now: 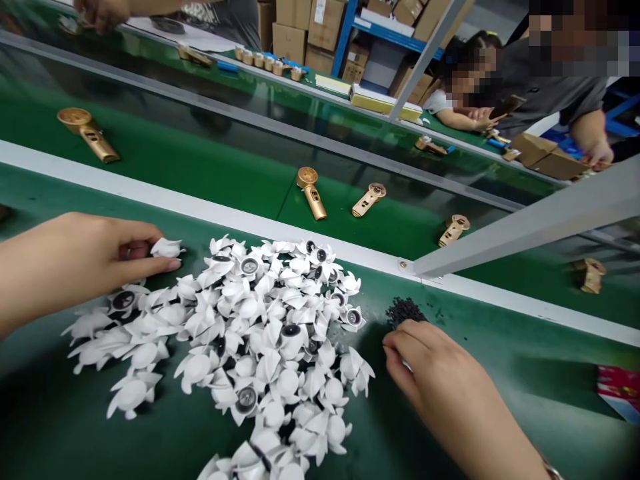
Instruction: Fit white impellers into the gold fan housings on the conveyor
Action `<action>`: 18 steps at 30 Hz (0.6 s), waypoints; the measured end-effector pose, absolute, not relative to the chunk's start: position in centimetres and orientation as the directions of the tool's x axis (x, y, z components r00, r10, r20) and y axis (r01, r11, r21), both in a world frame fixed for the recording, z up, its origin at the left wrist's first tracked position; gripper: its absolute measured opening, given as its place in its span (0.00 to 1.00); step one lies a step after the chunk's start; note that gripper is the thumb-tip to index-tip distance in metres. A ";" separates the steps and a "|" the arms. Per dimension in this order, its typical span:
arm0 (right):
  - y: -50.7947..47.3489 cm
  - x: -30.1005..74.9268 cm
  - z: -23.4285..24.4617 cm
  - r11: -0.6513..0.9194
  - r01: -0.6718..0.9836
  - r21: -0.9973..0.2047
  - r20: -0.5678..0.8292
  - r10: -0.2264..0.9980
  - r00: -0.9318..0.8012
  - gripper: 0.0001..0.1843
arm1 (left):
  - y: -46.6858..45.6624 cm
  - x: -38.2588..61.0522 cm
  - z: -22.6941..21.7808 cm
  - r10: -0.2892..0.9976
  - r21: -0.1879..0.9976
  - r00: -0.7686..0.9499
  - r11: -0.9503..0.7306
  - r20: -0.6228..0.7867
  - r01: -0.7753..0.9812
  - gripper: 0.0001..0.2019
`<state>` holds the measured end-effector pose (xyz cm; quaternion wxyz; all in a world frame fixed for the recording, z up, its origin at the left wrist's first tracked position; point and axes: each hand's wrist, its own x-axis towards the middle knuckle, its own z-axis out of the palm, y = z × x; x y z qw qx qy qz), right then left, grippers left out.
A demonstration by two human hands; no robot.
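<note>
A loose heap of white fan blades spreads over the green worktop, some turned so that their dark round hubs show. At the heap's upper left, my left hand holds a single white fan blade between thumb and fingers. My right hand is to the right of the heap, its thumb and fingertips drawn together. It lies just below a small pile of tiny black pieces. Whatever is between the right fingertips is hidden.
Beyond a white rail, gold handheld-fan housings lie spaced out on a green belt. A grey metal post slants across the right. A red box sits at the right edge. Other people work across the line, near cardboard boxes.
</note>
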<state>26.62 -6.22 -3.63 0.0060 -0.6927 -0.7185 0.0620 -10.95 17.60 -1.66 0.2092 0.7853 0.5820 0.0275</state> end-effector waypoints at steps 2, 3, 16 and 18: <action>-5.8 26.9 -3.8 0.043 0.996 -0.083 -0.100 0.994 -0.051 0.10 | 17.5 -10.1 -1.9 0.941 0.205 0.300 -0.266 -0.154 0.942 0.26; -5.3 26.9 -3.6 0.049 0.995 -0.085 -0.106 0.993 -0.058 0.09 | 17.6 -9.8 -2.1 0.936 0.174 0.324 -0.299 -0.139 0.938 0.26; 5.3 16.3 5.2 0.318 0.584 -0.747 0.225 0.947 -0.227 0.07 | 11.6 -5.2 1.4 0.900 0.860 0.416 -0.311 0.130 0.405 0.13; 5.4 15.3 4.2 0.342 0.535 -0.773 0.232 0.937 -0.263 0.06 | 9.7 -4.0 1.2 0.861 0.963 0.501 -0.200 0.085 0.181 0.14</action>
